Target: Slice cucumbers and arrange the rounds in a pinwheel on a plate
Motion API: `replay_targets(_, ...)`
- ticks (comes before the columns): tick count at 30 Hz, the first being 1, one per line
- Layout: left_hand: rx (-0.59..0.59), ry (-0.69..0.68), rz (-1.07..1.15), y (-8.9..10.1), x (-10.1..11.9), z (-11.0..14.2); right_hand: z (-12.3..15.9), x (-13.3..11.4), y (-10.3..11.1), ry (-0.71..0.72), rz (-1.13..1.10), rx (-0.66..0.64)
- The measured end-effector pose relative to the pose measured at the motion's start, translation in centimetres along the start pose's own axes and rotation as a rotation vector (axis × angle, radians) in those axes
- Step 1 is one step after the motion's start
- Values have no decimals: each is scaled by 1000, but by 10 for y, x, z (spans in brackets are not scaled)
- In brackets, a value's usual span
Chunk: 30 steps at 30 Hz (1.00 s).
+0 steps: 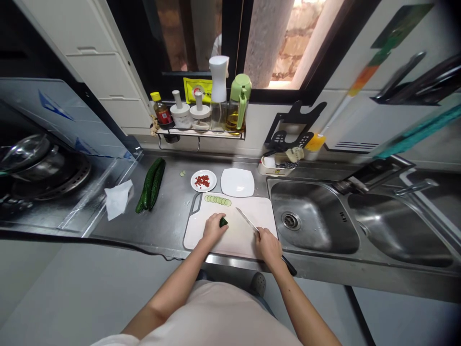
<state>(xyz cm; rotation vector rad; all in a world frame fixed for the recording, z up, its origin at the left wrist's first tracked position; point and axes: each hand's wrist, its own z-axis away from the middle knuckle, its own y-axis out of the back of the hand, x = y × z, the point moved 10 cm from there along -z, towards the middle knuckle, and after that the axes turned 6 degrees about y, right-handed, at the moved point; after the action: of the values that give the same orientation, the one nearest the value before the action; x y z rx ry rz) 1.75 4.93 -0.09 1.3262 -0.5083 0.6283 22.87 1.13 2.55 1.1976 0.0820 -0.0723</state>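
Note:
My left hand [213,228] is closed on a short dark green piece of cucumber [223,222] over the white cutting board [237,245]. In my right hand [269,244] is a kitchen knife [248,220], its blade angled up and to the left above the board and its black handle end showing below the wrist. A row of thin, overlapping cucumber slices [217,200] lies along the board's far edge. Beyond the board sit a white plate [237,182] with nothing on it and a small plate [213,180] bearing chopped red bits [202,181].
Two whole cucumbers [151,185] and a crumpled white paper [118,199] lie to the left. Farther left is a stove with a lidded pot [36,158]. A double sink [313,216] adjoins the board on the right. A condiment shelf [201,132] hangs below the window.

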Motion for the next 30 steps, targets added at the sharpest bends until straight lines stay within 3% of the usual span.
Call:
replay_targets(5, 205, 137, 157, 45, -41, -16, -3, 1, -2, 6, 6, 11)
replay_targets(9, 352, 230, 123, 86, -76, -28, -4, 0, -1, 11, 5, 15)
replay_targets(13, 432, 341, 31, 111, -106, -36, -4, -1, 0, 10, 7, 11)
replay_targets(19, 451, 442, -33, 119, -128, -48, -4, -1, -3, 10, 14, -4)
replay_targets(30, 451, 415, -65, 116, -131, -55, -4, -3, -5, 14, 21, -47)
